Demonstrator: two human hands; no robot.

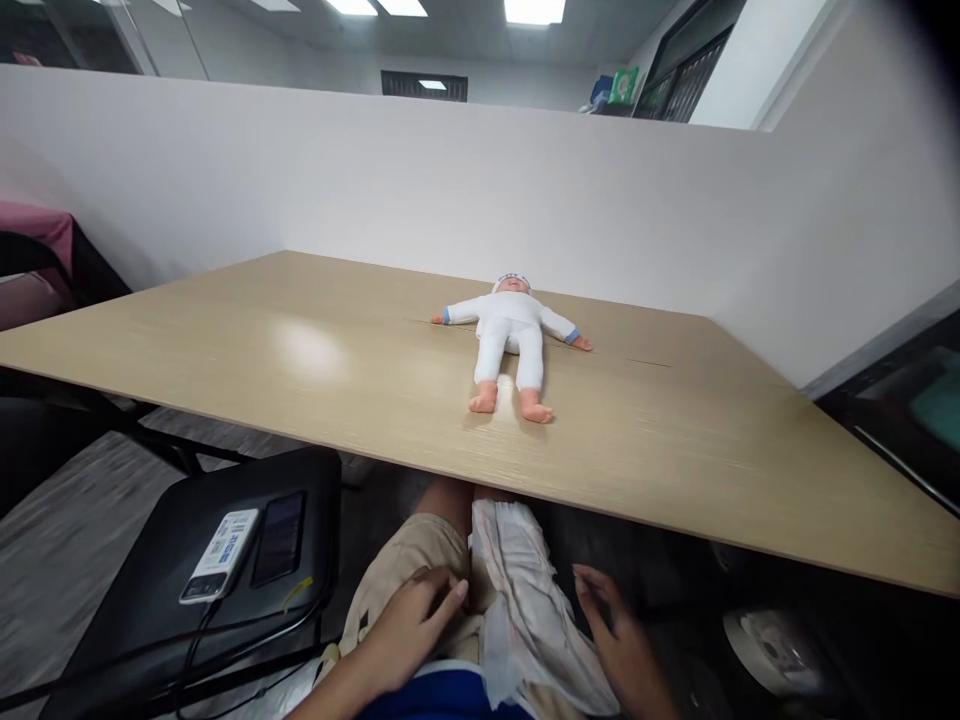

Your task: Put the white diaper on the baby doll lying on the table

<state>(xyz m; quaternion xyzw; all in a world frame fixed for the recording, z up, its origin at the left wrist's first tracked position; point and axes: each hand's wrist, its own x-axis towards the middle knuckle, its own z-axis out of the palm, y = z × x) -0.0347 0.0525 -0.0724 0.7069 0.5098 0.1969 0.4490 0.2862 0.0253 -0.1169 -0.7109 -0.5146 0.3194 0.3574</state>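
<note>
A doll in white clothes with blue cuffs lies on its back on the table, arms spread and bare feet toward me. Across my lap is a white, crumpled diaper, draped over my right thigh. My left hand rests on my beige shorts to the left of the diaper, fingers loosely curled, thumb apart, holding nothing. To the right of the diaper, my right hand hovers with its fingers apart and nothing in it.
The wooden table reaches back to a white half wall. On a black chair at my left lie a white power bank and a dark phone, with cables. A dark screen stands at the right.
</note>
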